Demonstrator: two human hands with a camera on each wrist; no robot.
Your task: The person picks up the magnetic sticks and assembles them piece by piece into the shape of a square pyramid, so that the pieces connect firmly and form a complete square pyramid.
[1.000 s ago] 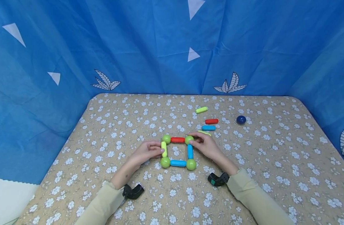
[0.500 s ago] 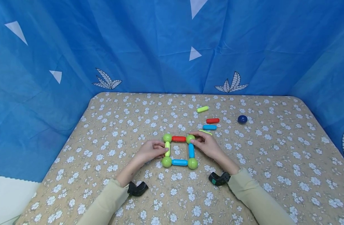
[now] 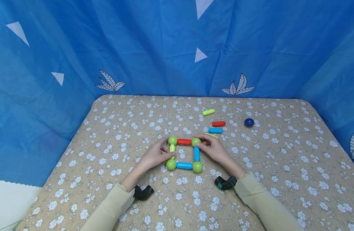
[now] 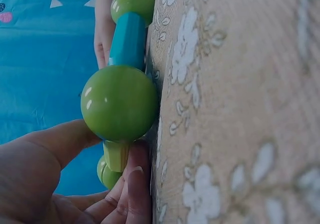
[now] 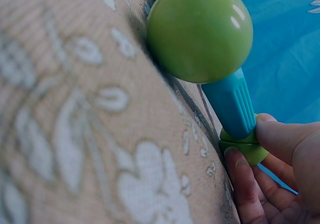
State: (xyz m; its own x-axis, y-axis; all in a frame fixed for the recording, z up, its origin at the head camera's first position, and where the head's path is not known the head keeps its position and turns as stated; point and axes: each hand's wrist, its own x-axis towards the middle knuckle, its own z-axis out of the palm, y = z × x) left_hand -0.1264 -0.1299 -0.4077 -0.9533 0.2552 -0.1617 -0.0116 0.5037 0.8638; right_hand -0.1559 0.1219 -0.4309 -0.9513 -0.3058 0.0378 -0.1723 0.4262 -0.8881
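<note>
In the head view, a square frame of toy rods and green balls lies on the table. Its far side is a red rod (image 3: 184,141), its near side a blue rod (image 3: 184,165), its right side another blue rod (image 3: 197,154). My left hand (image 3: 155,155) pinches the yellow-green rod (image 3: 172,148) on the left, a finger reaching the far left ball (image 3: 172,140). The near left ball (image 4: 119,102) hides part of that grip in the left wrist view. My right hand (image 3: 213,149) holds the far right ball (image 5: 250,151) between thumb and fingers; the near right ball (image 5: 200,32) stands untouched.
Beyond the frame lie a loose blue rod (image 3: 216,131), a red rod (image 3: 218,124) and a yellow-green rod (image 3: 208,112). Another yellow-green rod (image 3: 211,135) is partly hidden behind my right hand. A dark blue ball (image 3: 249,122) sits farther right. Blue curtains (image 3: 154,48) border the table.
The left yellow-green rod has shifted rightward into line between its two balls. My left hand moved right with it, and a finger now reaches the far left ball. My right hand keeps its hold.
</note>
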